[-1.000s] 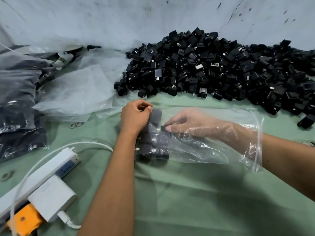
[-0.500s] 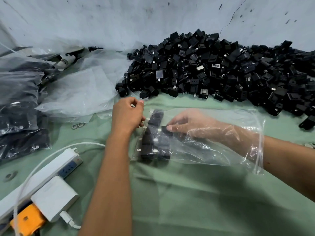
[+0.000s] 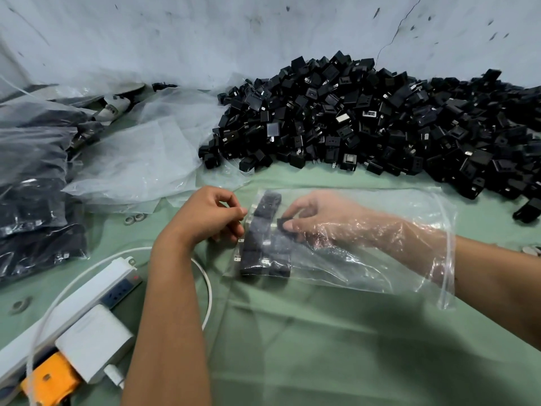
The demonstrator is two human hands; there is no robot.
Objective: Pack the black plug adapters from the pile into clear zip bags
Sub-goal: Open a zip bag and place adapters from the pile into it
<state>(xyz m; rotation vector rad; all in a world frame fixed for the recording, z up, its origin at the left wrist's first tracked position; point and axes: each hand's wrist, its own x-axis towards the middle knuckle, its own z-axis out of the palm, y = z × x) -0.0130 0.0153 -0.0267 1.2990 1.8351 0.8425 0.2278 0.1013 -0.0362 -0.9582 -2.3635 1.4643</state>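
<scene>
The right hand (image 3: 319, 218) is reaching inside the clear zip bag (image 3: 380, 259), pinching one black adapter (image 3: 285, 225). The left hand (image 3: 209, 215) is pinching the bag's edge. The pile (image 3: 380, 127) is sitting at one o'clock.

Your right hand (image 3: 319, 218) is wrist-deep inside the clear zip bag (image 3: 380, 259), fingertips pinching a black plug adapter (image 3: 285, 225) above the packed adapters (image 3: 265, 250) stacked at the bag's closed left end. Your left hand (image 3: 209, 216) sits curled just left of that end, outside the plastic. The adapter pile (image 3: 380, 121) lies far right against the wall; a white power strip (image 3: 76, 303) lies near left on the green cloth (image 3: 322, 347).
</scene>
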